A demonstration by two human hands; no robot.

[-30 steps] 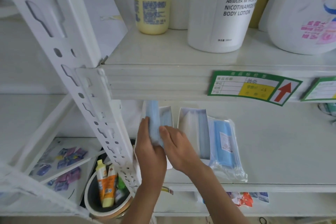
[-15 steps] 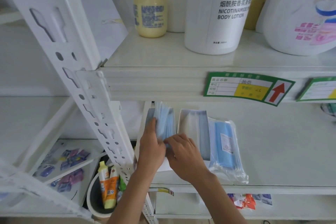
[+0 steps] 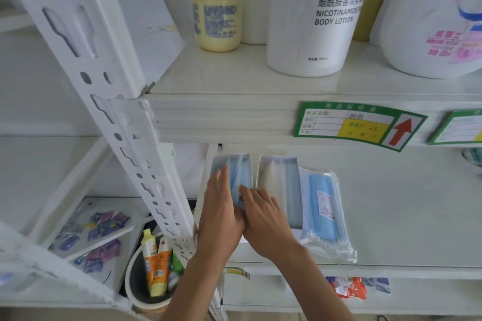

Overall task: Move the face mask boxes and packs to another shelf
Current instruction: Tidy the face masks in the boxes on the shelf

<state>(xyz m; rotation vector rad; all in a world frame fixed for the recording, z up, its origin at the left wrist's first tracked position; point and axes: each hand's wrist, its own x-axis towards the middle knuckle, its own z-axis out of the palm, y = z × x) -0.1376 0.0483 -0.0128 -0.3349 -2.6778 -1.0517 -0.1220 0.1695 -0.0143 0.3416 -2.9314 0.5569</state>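
A clear pack of blue face masks stands on edge at the left end of the middle shelf. My left hand presses flat against its left side and my right hand pinches its right side, so both hold it. Right beside it stands a white and blue face mask box. Another clear pack of blue masks lies flat to the right of the box, reaching the shelf's front edge.
A white slotted upright runs diagonally at left. The upper shelf holds a yellow bottle, a white body lotion bottle and a detergent jug. Below left sits a bowl with tubes; green price labels line the shelf edge.
Both hands have pushed the mask pack further back onto the middle shelf, next to the box. The view has tilted slightly.
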